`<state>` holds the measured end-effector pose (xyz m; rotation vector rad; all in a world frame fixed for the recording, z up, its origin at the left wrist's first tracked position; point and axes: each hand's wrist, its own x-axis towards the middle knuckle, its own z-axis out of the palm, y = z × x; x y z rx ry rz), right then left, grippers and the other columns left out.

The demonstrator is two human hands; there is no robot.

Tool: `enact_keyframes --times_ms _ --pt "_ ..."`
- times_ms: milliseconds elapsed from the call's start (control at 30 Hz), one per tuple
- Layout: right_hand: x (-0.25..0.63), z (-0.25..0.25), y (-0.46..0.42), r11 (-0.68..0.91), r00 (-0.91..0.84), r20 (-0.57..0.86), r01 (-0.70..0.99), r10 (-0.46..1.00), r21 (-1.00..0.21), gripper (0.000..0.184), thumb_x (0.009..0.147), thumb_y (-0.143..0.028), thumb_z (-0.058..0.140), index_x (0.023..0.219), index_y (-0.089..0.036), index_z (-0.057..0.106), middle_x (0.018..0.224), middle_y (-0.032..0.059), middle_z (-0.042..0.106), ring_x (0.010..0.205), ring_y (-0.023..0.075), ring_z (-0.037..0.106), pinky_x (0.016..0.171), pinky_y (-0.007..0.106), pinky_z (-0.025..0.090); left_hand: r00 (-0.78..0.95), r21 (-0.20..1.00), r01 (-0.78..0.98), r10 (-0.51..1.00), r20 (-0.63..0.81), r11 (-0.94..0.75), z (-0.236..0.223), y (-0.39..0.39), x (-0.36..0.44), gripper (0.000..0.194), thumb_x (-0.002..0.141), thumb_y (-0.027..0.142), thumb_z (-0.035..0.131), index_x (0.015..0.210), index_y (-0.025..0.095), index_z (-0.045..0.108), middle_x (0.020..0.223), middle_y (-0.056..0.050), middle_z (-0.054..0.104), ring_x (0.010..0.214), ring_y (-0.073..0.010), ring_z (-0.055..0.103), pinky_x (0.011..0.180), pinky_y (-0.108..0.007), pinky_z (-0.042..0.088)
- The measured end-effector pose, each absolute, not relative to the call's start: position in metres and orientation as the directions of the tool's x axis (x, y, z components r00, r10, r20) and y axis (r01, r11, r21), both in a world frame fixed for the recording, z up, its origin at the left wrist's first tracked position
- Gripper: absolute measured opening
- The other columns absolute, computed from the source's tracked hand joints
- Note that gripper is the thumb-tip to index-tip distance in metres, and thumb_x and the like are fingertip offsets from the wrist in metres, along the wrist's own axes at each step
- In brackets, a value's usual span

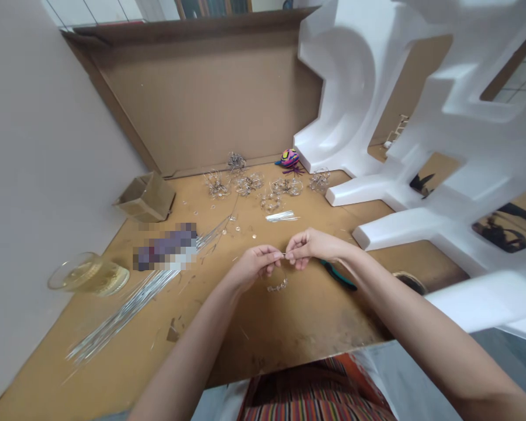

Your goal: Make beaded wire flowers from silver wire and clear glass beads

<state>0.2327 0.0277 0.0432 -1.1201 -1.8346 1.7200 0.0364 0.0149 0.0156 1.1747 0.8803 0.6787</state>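
Near the middle of the table, my left hand and my right hand meet fingertip to fingertip. Both pinch the thin ends of a wire loop, which hangs below them with several clear beads along its bottom. Whether the ends are twisted together is too small to tell. Beneath my right wrist lies a tool with a green-and-black handle, partly hidden. Beyond my hands is a short bundle of cut wires. A few clear beads are scattered to its left.
Long straight wires lie on the left, beside a glass of yellowish liquid and a small cardboard box. Several beaded wire loops are heaped at the back near a colourful ball-like object. White foam packing stands along the right.
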Motion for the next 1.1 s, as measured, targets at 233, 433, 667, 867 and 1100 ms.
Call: enact_keyframes --times_ms 233,433,667,867,1100 --pt "0.229 0.025 0.022 -0.19 -0.544 -0.25 0.165 0.801 -0.968 0.026 0.062 -0.034 0.072 0.073 -0.011 0.064 0.061 0.0008 0.063 0.051 0.0111 0.06 0.054 0.025 0.049 0.434 0.977 0.045 0.877 -0.207 0.209 0.007 0.014 0.039 0.021 0.068 0.034 0.065 0.068 0.014 0.057 0.06 0.003 0.053 0.044 -0.0038 0.041 0.046 -0.018 0.031" --pt "0.229 0.014 0.02 -0.229 -0.441 -0.246 0.092 0.863 -0.969 0.025 0.063 -0.034 0.07 0.073 -0.012 0.062 0.058 -0.0012 0.061 0.05 0.0082 0.056 0.056 0.023 0.047 0.372 0.977 -0.014 0.908 -0.193 0.213 0.002 0.014 0.045 0.021 0.07 0.035 0.062 0.071 0.015 0.058 0.06 0.004 0.054 0.045 -0.0049 0.045 0.049 -0.019 0.035" --pt "0.225 0.01 0.02 -0.233 -0.378 -0.215 -0.002 0.9 -0.972 0.027 0.058 -0.031 0.072 0.074 -0.016 0.055 0.057 -0.0046 0.058 0.05 0.0089 0.055 0.055 0.025 0.047 0.351 0.973 -0.011 0.912 -0.213 0.231 0.0 0.012 0.045 0.021 0.072 0.036 0.06 0.072 0.015 0.056 0.059 0.004 0.054 0.042 -0.0051 0.045 0.046 -0.019 0.034" --pt "0.22 0.008 0.021 -0.214 -0.332 -0.18 -0.068 0.926 -0.975 0.029 0.056 -0.03 0.074 0.068 -0.017 0.051 0.052 -0.0053 0.058 0.048 0.0086 0.054 0.053 0.023 0.045 0.336 0.971 -0.048 0.92 -0.203 0.232 0.0 0.013 0.045 0.023 0.073 0.037 0.06 0.07 0.015 0.055 0.059 0.004 0.054 0.043 -0.0056 0.046 0.047 -0.019 0.034" --pt "0.218 0.006 0.021 -0.164 -0.329 -0.15 -0.015 0.932 -0.986 0.029 0.058 -0.034 0.071 0.069 -0.017 0.051 0.051 -0.0048 0.059 0.047 0.0085 0.054 0.054 0.023 0.045 0.25 0.989 0.07 0.958 -0.142 0.129 -0.003 0.012 0.052 0.021 0.068 0.036 0.064 0.074 0.016 0.062 0.059 0.002 0.058 0.054 -0.0099 0.049 0.055 -0.021 0.037"
